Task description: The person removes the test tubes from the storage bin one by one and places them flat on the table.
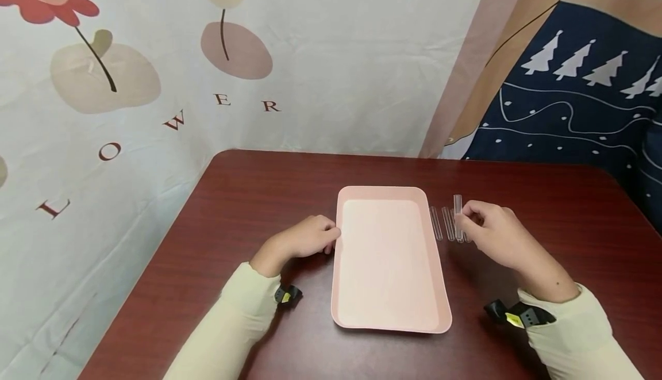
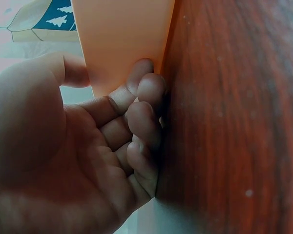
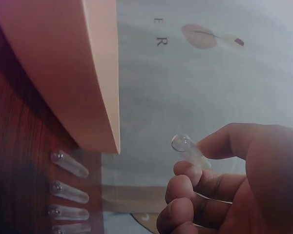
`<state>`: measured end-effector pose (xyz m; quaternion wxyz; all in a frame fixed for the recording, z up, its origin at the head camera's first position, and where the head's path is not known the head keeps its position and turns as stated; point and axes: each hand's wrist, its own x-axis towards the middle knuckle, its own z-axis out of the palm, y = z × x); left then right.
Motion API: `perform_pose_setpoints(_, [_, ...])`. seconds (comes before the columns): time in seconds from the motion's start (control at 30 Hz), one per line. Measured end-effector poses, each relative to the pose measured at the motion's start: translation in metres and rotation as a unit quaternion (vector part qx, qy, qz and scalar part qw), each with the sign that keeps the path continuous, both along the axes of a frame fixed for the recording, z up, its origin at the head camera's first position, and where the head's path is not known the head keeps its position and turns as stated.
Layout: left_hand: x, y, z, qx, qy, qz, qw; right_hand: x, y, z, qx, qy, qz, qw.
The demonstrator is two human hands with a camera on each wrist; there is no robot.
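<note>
A pink rectangular tray (image 1: 388,265) lies on the table, with nothing in it. At its left side, my left hand (image 1: 310,235) holds the edge. In the left wrist view the thumb meets the tray's rim while the curled fingers rest against its outer wall (image 2: 124,34) and the tabletop. My right hand (image 1: 493,233) pinches a clear test tube (image 3: 190,151) between thumb and index finger, raised off the table to the right of the tray. Several more clear test tubes (image 1: 436,223) lie side by side on the table, partly behind the held one.
The dark red wooden table (image 1: 279,179) has its far edge against a pale printed curtain (image 1: 336,81). A navy cloth with white trees (image 1: 579,110) hangs behind the right corner. Each wrist wears a black strap (image 1: 522,314).
</note>
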<state>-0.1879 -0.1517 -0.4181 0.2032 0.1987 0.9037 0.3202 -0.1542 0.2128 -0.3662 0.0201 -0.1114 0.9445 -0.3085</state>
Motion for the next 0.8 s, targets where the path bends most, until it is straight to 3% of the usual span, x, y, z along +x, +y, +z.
perform_pose_setpoints(0.3, [0.0,0.0,-0.001,-0.002,-0.004,0.005,1.0,-0.01,0.017,-0.009,0.027,0.01,-0.017,0.999])
perform_pose_setpoints(0.8, [-0.002,0.001,-0.001,-0.005,-0.002,0.002,1.0,-0.027,0.045,-0.029,0.035,-0.055,-0.039,0.997])
